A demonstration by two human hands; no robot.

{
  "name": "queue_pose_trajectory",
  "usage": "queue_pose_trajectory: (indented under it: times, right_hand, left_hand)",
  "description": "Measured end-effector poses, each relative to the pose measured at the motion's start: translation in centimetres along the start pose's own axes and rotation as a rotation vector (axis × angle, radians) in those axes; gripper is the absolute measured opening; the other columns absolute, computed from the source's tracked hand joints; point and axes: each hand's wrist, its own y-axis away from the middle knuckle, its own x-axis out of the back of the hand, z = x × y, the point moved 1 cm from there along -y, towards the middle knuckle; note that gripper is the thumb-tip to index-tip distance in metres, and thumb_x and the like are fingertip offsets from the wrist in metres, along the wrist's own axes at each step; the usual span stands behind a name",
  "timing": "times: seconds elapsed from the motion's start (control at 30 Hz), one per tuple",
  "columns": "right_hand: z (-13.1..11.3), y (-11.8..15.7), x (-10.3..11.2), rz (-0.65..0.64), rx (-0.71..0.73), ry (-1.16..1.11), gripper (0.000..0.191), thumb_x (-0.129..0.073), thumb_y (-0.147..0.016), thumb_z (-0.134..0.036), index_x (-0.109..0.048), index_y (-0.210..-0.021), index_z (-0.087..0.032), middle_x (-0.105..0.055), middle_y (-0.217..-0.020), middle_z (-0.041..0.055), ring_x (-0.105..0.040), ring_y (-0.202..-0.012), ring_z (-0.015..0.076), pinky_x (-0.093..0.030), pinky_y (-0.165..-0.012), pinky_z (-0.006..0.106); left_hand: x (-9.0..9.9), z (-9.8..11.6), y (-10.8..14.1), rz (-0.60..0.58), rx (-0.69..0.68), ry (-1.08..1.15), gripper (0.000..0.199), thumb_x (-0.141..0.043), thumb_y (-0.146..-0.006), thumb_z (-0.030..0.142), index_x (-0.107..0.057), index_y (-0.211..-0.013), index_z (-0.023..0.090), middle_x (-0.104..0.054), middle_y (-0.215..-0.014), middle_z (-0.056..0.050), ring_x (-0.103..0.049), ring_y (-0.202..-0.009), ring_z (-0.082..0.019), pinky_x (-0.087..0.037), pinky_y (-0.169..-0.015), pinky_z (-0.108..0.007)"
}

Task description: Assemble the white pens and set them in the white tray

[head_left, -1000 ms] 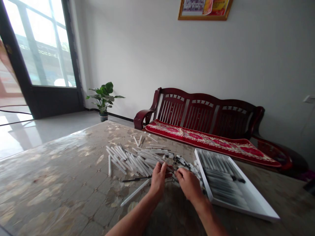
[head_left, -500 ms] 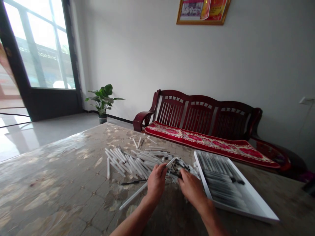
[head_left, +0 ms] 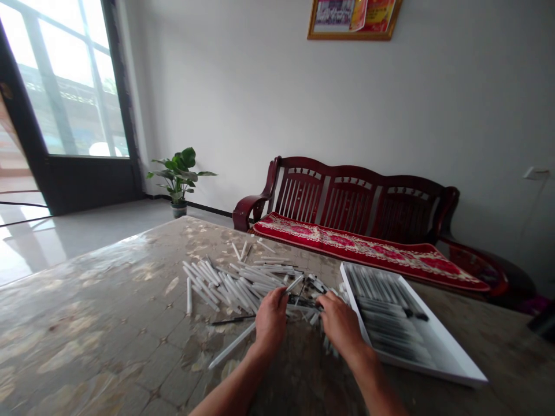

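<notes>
My left hand (head_left: pixel 271 320) is closed around a slim whitish pen barrel (head_left: pixel 295 283), whose end points up and to the right past the fingers. My right hand (head_left: pixel 341 325) has its fingers bent together at the small black and clear pen parts (head_left: pixel 318 283); something dark shows at its fingertips, too small to make out. Left of and beyond the hands lies a loose pile of white pen barrels (head_left: pixel 229 289). A single long white barrel (head_left: pixel 232 346) and a thin black stick (head_left: pixel 233 320) lie beside my left wrist.
A shallow white box (head_left: pixel 462 370) stands right of my right hand, holding rows of pens with dark parts (head_left: pixel 381 289). All this is on a patterned table (head_left: pixel 108 341). Behind it are a red wooden bench (head_left: pixel 347 196) and a potted plant (head_left: pixel 178 173).
My right hand has shifted slightly, its fingertips now a little higher among the small parts. My left hand still holds the barrel, slightly lower left. The whole view has moved a little.
</notes>
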Motion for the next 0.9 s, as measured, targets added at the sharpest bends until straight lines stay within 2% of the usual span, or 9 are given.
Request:
queue_pose_trajectory:
  times: [0.13,0.27,0.37,0.47,0.53,0.63,0.7,0.77,0.9]
  right_hand:
    - [-0.7,0.4,0.5,-0.042,0.144,-0.008,0.038,-0.044,-0.083,-0.003,-0.073,-0.092,-0.026,-0.067,-0.102,0.0035,-0.063,-0.100,0.0171,-0.042,-0.080,0.024]
    - [-0.8,0.5,0.0,-0.112,0.115,0.042,0.037,-0.045,-0.081,-0.001,-0.073,-0.088,-0.024,-0.066,-0.105,0.0062,-0.063,-0.101,0.0193,-0.044,-0.078,0.026]
    - [-0.2,0.1,-0.5,-0.092,0.093,-0.046,0.030,-0.051,-0.078,-0.004,-0.072,-0.087,-0.023,-0.066,-0.106,0.0056,-0.063,-0.102,0.0199,-0.045,-0.080,0.027]
    - [0.7,-0.7,-0.7,0.044,0.029,-0.340,0.022,-0.055,-0.078,-0.013,-0.069,-0.092,-0.023,-0.069,-0.097,0.0040,-0.065,-0.096,0.0198,-0.046,-0.083,0.029]
    - [1.2,-1.1,-0.5,0.168,-0.060,-0.637,0.020,-0.056,-0.080,-0.023,-0.066,-0.097,-0.022,-0.069,-0.086,0.0023,-0.066,-0.084,0.0194,-0.049,-0.076,0.030]
    - [1.6,-1.4,-0.1,0.322,-0.207,-1.120,0.032,-0.063,-0.075,-0.044,-0.059,-0.098,-0.022,-0.069,-0.079,0.0011,-0.067,-0.071,0.0195,-0.047,-0.056,0.026]
    - [1.5,-1.4,0.1,0.393,-0.297,-1.352,0.045,-0.072,-0.066,-0.053,-0.056,-0.094,-0.022,-0.070,-0.081,0.0022,-0.068,-0.072,0.0204,-0.046,-0.051,0.024]
    - [1.2,-1.3,0.2,0.429,-0.352,-1.473,0.051,-0.078,-0.059,-0.054,-0.055,-0.092,-0.022,-0.073,-0.083,0.0029,-0.068,-0.074,0.0205,-0.047,-0.053,0.024]
    - [0.4,-1.2,0.1,0.397,-0.353,-1.561,0.054,-0.082,-0.057,-0.049,-0.059,-0.098,-0.022,-0.075,-0.086,0.0018,-0.069,-0.076,0.0184,-0.050,-0.058,0.024]
  left_hand:
    - [0.1,0.2,0.2,-0.010,-0.033,-0.037,0.030,-0.048,-0.089,0.027,-0.072,-0.107,0.023,-0.074,-0.101,-0.007,-0.065,-0.101,-0.023,-0.046,-0.090,-0.031]
    - [0.1,0.4,0.4,-0.019,-0.040,-0.075,0.032,-0.048,-0.089,0.024,-0.072,-0.110,0.023,-0.074,-0.102,-0.007,-0.065,-0.101,-0.023,-0.046,-0.090,-0.032]
    - [0.2,0.5,0.3,-0.029,-0.042,-0.087,0.033,-0.047,-0.090,0.024,-0.072,-0.112,0.022,-0.073,-0.102,-0.008,-0.065,-0.102,-0.023,-0.046,-0.090,-0.032]
    - [0.2,0.8,0.3,-0.046,-0.039,-0.092,0.034,-0.045,-0.092,0.027,-0.072,-0.112,0.021,-0.073,-0.104,-0.009,-0.065,-0.103,-0.023,-0.046,-0.091,-0.032]
    - [0.2,1.1,0.4,-0.058,-0.045,-0.104,0.034,-0.044,-0.093,0.029,-0.072,-0.112,0.022,-0.073,-0.103,-0.008,-0.066,-0.102,-0.023,-0.046,-0.091,-0.033]
    - [0.2,1.5,0.6,-0.071,-0.078,-0.135,0.034,-0.045,-0.093,0.031,-0.073,-0.109,0.023,-0.073,-0.098,-0.008,-0.066,-0.098,-0.024,-0.047,-0.088,-0.034]
    - [0.1,1.6,0.7,-0.071,-0.109,-0.164,0.033,-0.046,-0.092,0.031,-0.074,-0.108,0.024,-0.073,-0.097,-0.007,-0.066,-0.096,-0.024,-0.048,-0.086,-0.034]
    - [0.1,1.7,0.9,-0.065,-0.145,-0.186,0.032,-0.047,-0.092,0.031,-0.074,-0.107,0.025,-0.072,-0.095,-0.007,-0.066,-0.095,-0.024,-0.048,-0.085,-0.035]
    - [-0.1,1.9,1.2,-0.050,-0.212,-0.183,0.028,-0.050,-0.091,0.030,-0.075,-0.104,0.026,-0.072,-0.091,-0.005,-0.066,-0.093,-0.024,-0.049,-0.083,-0.034]
